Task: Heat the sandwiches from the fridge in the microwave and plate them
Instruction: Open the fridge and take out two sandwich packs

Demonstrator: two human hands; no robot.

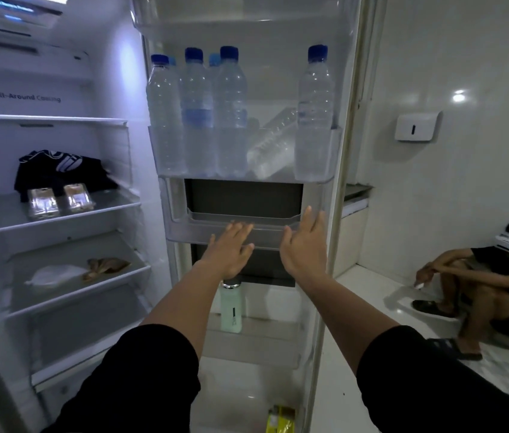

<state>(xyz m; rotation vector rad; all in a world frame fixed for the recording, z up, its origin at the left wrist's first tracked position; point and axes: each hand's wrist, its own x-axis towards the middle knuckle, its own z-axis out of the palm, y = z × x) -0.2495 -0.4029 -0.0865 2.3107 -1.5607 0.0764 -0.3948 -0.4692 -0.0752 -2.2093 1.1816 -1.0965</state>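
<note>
Fridge [59, 98]: white interior, door swung open, lit from above, glass shelves [97, 210] stacked at left.

Sandwich packs, two: clear plastic clamshell containers, lids closed, contents pale and blurred behind glare.
- Left pack [42, 203]: lies flat near the front edge of the middle glass shelf.
- Right pack [78, 197]: lies flat just beside the left pack, at the same depth, turned slightly askew.

Both packs sit directly in front of a dark folded bag [59, 170] on the same shelf, touching or nearly touching it. Neither pack is held.
</note>
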